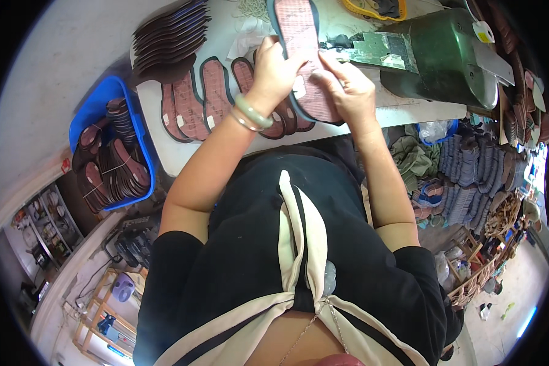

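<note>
Both of my hands hold one long shoe sole [299,30] over the table, its pink printed face up and a dark rim around it. My left hand [274,70] grips its left edge, thumb lying on the pink face. On the opposite edge, my right hand [352,90] has its thumb and fingers closed on the sole. A small white label shows near the sole's lower end. Several similar pink-faced soles [215,91] lie in an overlapping row beside and partly behind my left forearm.
A fanned stack of dark brown soles [168,39] sits at the table's far left. Beside the table, a blue basket [141,131] contains tied sole bundles. A green sewing machine [436,58] occupies the right side. Behind stands a yellow basket [372,13]. Grey piles [470,158] lie lower right.
</note>
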Motion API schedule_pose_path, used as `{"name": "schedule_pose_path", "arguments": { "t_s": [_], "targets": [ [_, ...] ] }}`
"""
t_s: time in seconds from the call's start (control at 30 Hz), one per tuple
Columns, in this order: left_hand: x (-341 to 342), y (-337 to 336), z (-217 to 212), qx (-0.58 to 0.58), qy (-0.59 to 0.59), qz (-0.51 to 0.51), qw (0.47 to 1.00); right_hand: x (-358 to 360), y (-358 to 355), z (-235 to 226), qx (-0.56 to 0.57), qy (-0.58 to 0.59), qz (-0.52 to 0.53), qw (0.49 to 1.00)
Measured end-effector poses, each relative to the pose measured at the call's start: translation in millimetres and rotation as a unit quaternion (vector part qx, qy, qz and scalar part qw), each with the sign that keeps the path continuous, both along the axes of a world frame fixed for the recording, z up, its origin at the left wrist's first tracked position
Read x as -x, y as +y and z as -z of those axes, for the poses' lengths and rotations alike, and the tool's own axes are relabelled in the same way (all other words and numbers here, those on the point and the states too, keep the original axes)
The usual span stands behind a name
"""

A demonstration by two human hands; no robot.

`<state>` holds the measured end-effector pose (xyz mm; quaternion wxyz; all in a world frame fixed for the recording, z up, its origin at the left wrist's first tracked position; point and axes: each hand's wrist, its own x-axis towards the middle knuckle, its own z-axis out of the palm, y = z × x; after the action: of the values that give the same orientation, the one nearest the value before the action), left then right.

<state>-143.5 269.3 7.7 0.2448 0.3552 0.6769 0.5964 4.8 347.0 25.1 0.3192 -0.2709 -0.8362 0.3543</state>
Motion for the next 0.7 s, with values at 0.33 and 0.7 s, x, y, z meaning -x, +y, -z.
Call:
{"name": "schedule_pose_path", "arguments": {
  "t_s": [0.33, 0.7],
  "targets": [
    [25.1, 36.9, 4.4, 0.137, 0.058, 0.05, 0.988, -27.0, -12.6, 17.8, 0.57, 0.206, 0.008, 0.796],
    [56.5, 53.7, 16.8, 0.048, 0.401, -0.058, 0.913, 2.3, -17.9, 10.8, 0.652, 0.107, 0.017, 0.751]
  ]
}}
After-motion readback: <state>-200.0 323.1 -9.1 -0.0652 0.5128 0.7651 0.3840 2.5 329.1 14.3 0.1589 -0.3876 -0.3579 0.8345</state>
